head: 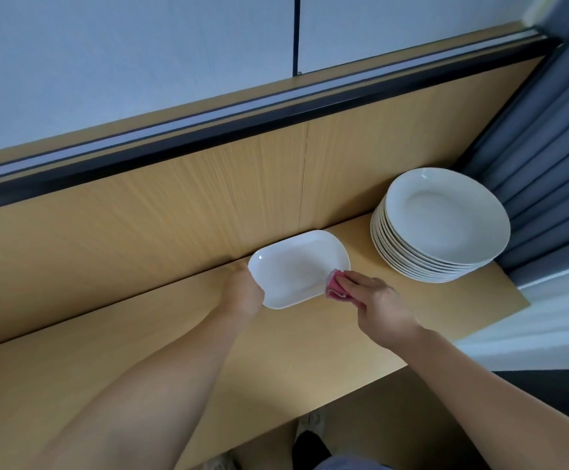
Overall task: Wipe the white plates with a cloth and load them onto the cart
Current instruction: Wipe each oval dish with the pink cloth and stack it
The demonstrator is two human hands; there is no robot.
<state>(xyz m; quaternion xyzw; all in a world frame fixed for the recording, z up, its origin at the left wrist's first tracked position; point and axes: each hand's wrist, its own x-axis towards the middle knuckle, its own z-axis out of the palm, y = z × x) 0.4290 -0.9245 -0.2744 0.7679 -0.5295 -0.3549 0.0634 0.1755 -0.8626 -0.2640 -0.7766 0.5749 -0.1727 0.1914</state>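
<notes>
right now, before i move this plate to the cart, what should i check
1. Left hand grips the oblong plate at its left rim: ok.
2. Right hand holds the pink cloth on the plate's right rim: ok.
3. Plate wiped all over: cannot tell.
4. Stack of round plates stands apart from the held plate: ok.
5. Cart in sight for loading: not ok, none in view.

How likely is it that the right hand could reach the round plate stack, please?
Probably yes: only tabletop separates the right hand from the round plate stack, though it holds a pink cloth.
</notes>
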